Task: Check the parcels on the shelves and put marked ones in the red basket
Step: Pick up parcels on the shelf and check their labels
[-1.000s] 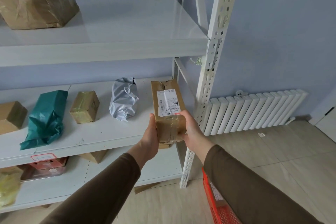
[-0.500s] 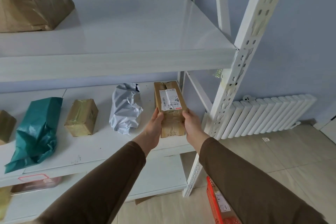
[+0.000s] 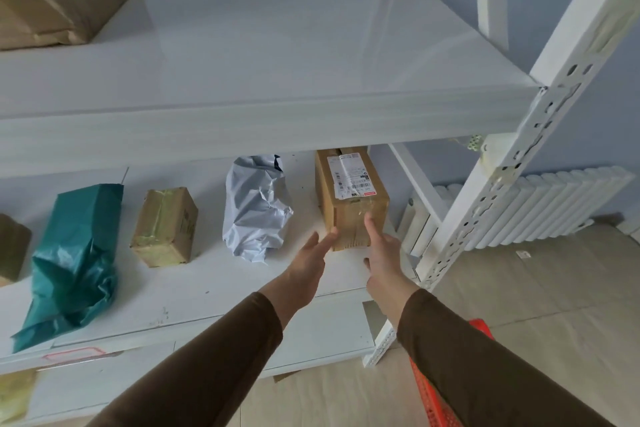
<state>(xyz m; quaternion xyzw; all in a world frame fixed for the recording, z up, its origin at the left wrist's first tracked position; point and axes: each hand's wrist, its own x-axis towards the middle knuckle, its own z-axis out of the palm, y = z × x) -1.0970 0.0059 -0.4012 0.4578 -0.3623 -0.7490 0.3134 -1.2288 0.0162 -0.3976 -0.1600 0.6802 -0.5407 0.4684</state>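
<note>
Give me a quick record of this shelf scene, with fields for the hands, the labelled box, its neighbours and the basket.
left hand: open, fingertips at the box's near end
right hand: open, finger touching the box
labelled cardboard box: standing on the middle shelf, label up
neighbours: grey crumpled mailer bag, small taped box, teal bag
red basket: on the floor, lower right, mostly hidden
</note>
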